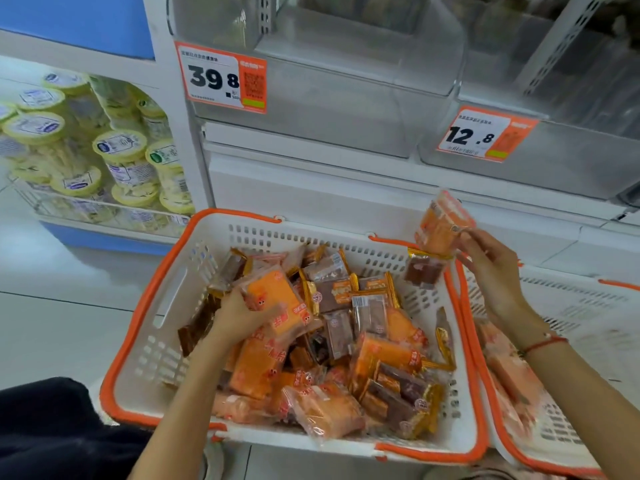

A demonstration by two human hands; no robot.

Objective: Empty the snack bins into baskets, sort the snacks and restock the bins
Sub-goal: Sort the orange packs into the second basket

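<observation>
A white basket with an orange rim (145, 327) stands in front of me, filled with several orange snack packets and brown gold-edged packets (370, 313). My left hand (239, 317) reaches into it and grips an orange packet (277, 296) on top of the pile. My right hand (491, 268) is raised over the gap between the baskets and pinches another orange packet (441, 223); a brown packet (424, 270) hangs just under it. A second white basket (568, 306) at the right holds a few orange packets (509, 372).
Two clear plastic bins (346, 98) (571, 161) sit on the shelf above, with price tags 39.8 (221, 77) and 12.8 (485, 135). Yellow-lidded jars (117, 157) fill a rack at the left. Dark clothing (52, 427) shows at bottom left.
</observation>
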